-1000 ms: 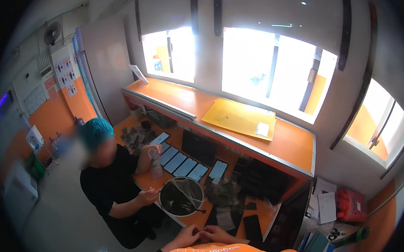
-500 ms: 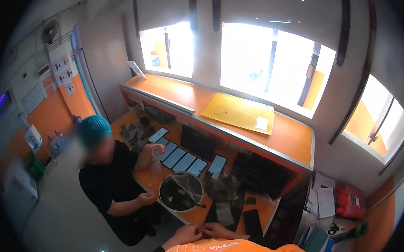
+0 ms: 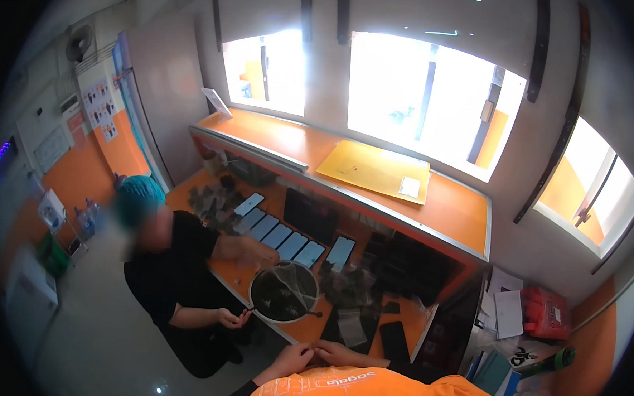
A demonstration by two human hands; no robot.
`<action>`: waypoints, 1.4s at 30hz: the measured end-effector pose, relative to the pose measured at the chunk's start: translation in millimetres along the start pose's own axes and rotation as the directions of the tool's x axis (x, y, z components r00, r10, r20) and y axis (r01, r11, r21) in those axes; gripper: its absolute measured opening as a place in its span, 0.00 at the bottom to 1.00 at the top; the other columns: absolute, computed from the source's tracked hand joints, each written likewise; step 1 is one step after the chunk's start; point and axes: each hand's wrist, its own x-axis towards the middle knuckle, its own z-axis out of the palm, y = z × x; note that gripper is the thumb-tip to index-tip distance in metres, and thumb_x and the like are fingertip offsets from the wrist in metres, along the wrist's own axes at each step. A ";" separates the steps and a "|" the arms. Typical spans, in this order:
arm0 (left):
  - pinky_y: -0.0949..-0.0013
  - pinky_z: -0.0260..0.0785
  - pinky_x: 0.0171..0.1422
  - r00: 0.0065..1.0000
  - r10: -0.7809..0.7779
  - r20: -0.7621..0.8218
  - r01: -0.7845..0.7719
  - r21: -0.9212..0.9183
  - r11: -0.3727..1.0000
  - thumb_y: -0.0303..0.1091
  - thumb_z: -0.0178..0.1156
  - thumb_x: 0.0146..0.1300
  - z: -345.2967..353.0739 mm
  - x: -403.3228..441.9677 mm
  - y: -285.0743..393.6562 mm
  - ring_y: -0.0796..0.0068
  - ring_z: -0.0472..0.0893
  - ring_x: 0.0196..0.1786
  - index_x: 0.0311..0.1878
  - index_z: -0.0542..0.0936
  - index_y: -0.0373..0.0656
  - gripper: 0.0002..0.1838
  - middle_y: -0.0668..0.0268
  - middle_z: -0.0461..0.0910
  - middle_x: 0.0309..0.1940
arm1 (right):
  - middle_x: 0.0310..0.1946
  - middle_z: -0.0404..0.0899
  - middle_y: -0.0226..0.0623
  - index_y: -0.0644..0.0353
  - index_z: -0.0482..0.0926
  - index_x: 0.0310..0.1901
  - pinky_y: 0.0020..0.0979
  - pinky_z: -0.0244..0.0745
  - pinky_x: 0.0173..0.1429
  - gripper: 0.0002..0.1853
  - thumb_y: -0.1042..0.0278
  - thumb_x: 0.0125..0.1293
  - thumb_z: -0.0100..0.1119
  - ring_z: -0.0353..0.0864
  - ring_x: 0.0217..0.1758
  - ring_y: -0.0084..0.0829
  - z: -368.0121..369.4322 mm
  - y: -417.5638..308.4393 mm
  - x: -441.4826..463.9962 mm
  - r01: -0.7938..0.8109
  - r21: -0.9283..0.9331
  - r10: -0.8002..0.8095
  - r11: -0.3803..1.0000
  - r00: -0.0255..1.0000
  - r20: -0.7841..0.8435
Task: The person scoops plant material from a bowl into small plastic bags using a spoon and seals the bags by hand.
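Observation:
My left hand [image 3: 296, 356] and my right hand [image 3: 332, 352] meet at the fingertips just above the orange shirt, by the desk's near edge. Their fingers are curled together; whether anything small lies between them is too small to tell. Beyond them stands a round pot [image 3: 284, 292] with dark contents and a mesh over part of it. A clear plastic bag [image 3: 352, 327] lies on a dark surface near my right hand, with a black phone [image 3: 395, 343] to its right. Several lit phones [image 3: 277, 236] lie in a row behind the pot.
A co-worker [image 3: 174, 262] in a teal cap sits at the left, one hand by the pot's rim and one below it. Small dark packets [image 3: 350, 286] are piled right of the pot. A raised orange shelf [image 3: 459, 220] holds a yellow folder [image 3: 376, 171].
The co-worker's upper hand has moved right to the pot's rim, and the clear bag it held is no longer visible. My hands stay together. The view has shifted slightly.

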 end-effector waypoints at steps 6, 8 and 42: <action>0.60 0.77 0.48 0.999 0.043 -0.002 -0.043 0.034 0.998 0.44 0.57 0.66 -4.6 -5.1 11.1 0.51 0.86 0.44 0.48 0.85 0.42 0.18 0.51 0.86 0.38 | 0.42 0.85 0.47 0.59 0.79 0.56 0.37 0.79 0.50 0.16 0.61 0.72 0.53 0.87 0.44 0.39 -1.8 -22.4 -4.4 -0.058 -0.123 0.055 0.991 0.998 -0.031; 0.59 0.77 0.48 0.999 0.046 0.004 -0.046 0.067 0.997 0.44 0.56 0.66 -5.4 -5.8 14.3 0.51 0.86 0.44 0.48 0.85 0.43 0.18 0.51 0.86 0.38 | 0.40 0.86 0.48 0.55 0.81 0.56 0.39 0.79 0.49 0.17 0.60 0.70 0.53 0.87 0.43 0.44 -2.3 -21.2 -2.7 -0.025 -0.195 0.013 0.981 0.998 -0.063; 0.46 0.71 0.61 0.986 0.063 -0.155 -0.016 0.290 0.957 0.29 0.56 0.62 7.6 -7.9 29.9 0.36 0.75 0.61 0.67 0.60 0.43 0.30 0.44 0.66 0.65 | 0.32 0.84 0.56 0.65 0.72 0.48 0.52 0.78 0.39 0.21 0.55 0.66 0.57 0.86 0.36 0.55 1.6 -37.6 2.2 -0.284 -0.593 0.212 0.753 0.959 -0.190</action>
